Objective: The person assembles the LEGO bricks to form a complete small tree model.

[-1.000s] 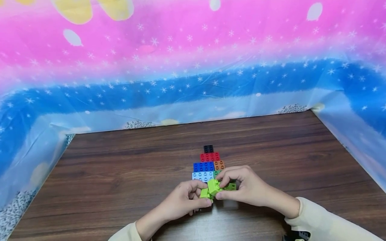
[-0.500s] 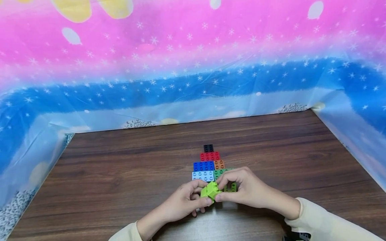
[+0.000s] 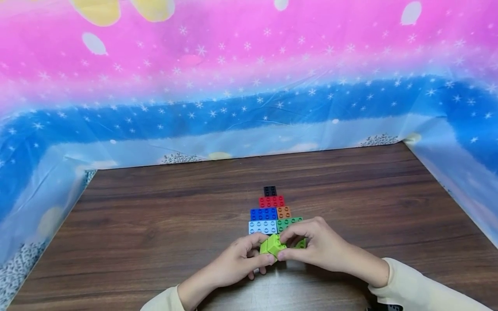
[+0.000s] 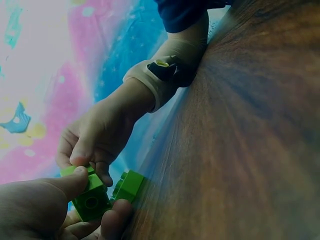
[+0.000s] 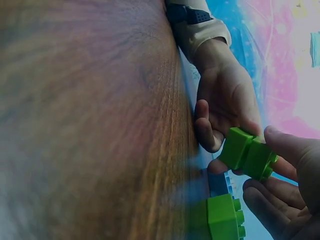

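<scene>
Low over the near part of the brick layout, my left hand (image 3: 235,261) grips a lime green toy building brick (image 5: 237,147) between thumb and fingers. My right hand (image 3: 323,246) pinches a second lime green brick (image 3: 276,246) by its studded side. The two bricks sit against each other, edges nearly lined up, as the right wrist view shows. A third lime brick (image 5: 222,217) rests on the table just beyond them, partly covered by my right hand in the head view.
Flat bricks lie in touching rows on the brown wooden table (image 3: 155,224): black (image 3: 269,191), red (image 3: 271,201), blue (image 3: 263,214) beside orange (image 3: 283,212), then light blue (image 3: 262,227) beside green (image 3: 289,223). A patterned cloth (image 3: 233,95) hangs behind the table.
The two held lime bricks have come from a skewed, offset position to lie flush against each other. My right hand has shifted slightly, uncovering more of the green brick.
</scene>
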Motion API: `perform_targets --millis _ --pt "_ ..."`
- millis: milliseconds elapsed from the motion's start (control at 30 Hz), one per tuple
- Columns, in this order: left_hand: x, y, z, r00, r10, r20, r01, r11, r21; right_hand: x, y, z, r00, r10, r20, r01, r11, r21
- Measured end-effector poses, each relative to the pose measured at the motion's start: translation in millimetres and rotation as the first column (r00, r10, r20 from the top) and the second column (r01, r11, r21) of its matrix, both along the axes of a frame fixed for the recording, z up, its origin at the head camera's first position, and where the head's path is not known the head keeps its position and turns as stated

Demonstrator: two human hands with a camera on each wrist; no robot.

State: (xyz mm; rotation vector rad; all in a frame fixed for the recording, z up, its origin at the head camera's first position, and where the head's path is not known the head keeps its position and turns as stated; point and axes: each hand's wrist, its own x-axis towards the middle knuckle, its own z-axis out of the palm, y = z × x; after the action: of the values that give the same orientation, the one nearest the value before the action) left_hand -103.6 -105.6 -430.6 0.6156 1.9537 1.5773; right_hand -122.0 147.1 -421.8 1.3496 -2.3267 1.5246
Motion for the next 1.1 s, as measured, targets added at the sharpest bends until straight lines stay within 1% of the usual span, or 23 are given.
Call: perform_targets --millis 300,467,600,733,967,1100 --pt "3.5 0.0 -0.1 0.999 0.022 -0.039 -0.021 1.0 0.02 -0.3 -2.8 0.5 1.0 -0.002 0.001 0.002 1.0 -0.011" --pt "3.2 -0.2 -0.4 0.999 0.027 -0.042 -0.026 1.0 0.009 1.8 -3.8 -1.2 0.999 -0.031 0.01 0.031 1.0 -0.003" --pt "2.5 0.6 -1.0 0.999 0.028 -0.037 -0.028 1.0 -0.001 4.8 -4.0 -3.4 0.999 -0.052 0.002 0.052 0.999 -0.008" --pt "3.1 1.2 -1.2 0.999 0.035 -0.04 -0.035 0.999 -0.001 5.0 -4.5 -3.9 0.999 -0.052 -0.005 0.052 0.999 -0.015" --pt "2.7 1.8 -1.8 0.997 0.034 -0.064 -0.034 0.999 -0.001 3.1 -4.5 -2.2 0.999 -0.048 -0.019 0.048 0.999 0.012" --pt "2.8 3.0 -3.4 0.997 0.034 -0.071 -0.034 0.999 0.007 3.5 -4.5 -3.6 0.999 -0.048 -0.01 0.048 0.999 -0.003"
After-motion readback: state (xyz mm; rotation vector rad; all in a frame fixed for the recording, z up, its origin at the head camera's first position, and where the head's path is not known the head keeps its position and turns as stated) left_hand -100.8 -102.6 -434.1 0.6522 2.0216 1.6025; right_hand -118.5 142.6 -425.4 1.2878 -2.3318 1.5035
